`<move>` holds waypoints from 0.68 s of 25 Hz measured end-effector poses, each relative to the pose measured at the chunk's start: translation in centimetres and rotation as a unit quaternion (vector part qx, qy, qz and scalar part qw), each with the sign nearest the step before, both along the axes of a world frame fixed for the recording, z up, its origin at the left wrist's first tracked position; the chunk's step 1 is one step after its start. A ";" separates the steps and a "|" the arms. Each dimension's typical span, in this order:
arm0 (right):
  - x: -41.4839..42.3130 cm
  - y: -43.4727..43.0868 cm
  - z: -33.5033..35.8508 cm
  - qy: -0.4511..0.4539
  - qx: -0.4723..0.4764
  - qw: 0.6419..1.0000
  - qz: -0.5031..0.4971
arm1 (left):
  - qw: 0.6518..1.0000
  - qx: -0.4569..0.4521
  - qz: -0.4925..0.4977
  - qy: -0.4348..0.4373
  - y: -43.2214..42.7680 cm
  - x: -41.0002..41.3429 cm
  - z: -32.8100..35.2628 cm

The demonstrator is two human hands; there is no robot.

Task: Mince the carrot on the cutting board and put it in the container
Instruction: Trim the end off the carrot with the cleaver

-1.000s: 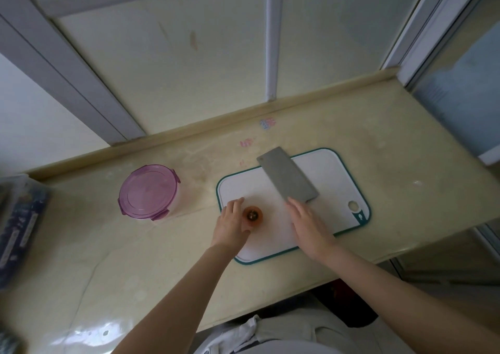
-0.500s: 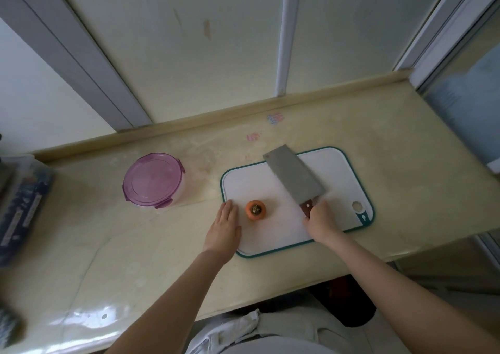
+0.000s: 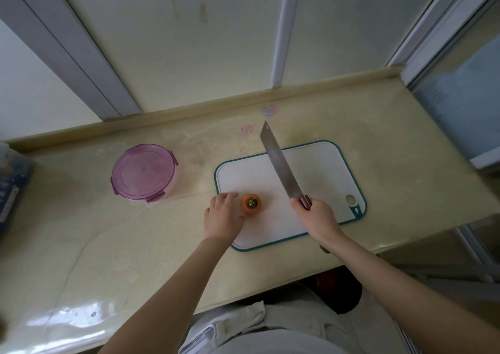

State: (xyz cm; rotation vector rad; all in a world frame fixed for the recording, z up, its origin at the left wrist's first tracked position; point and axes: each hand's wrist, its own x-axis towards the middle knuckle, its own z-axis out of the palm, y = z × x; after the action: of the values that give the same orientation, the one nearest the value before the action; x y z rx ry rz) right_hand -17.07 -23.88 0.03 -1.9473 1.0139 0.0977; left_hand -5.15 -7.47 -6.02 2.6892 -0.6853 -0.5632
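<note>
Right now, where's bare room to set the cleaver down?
Bare counter right of the cutting board; strip between the purple-lidded container and board; board's right half beyond the cleaver. Crowded: board's near-left, with carrot and left hand.

No legible writing in view.
A pink sticker (image 3: 247, 129) and a bluish sticker (image 3: 269, 110) on the countertop (image 3: 378, 142), upper centre of the frame — both too blurred to read; white print on the blue package (image 3: 10, 191) at the left edge is equally illegible.

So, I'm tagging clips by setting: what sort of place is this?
Likely a home kitchen counter: a cleaver held over a cutting board with a carrot stub, and a purple-lidded food container.
</note>
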 end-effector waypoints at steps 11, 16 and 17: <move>0.3 0.1 1.0 -0.001 0.128 0.991 -0.048 | 0.998 -0.051 0.015 0.035 -1.6 -0.1 1.1; -0.2 0.1 1.3 0.012 0.099 0.995 0.000 | 0.999 -0.039 -0.016 0.009 -1.7 -0.3 1.8; -0.4 0.2 1.3 0.015 0.090 0.996 0.014 | 0.999 -0.038 -0.024 0.004 -1.8 -0.3 1.8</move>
State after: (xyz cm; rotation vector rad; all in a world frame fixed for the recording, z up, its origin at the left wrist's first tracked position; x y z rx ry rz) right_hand -17.48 -23.63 1.34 -1.7999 0.9631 0.2265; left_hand -5.43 -9.22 -4.19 2.6046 -0.7562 -0.5498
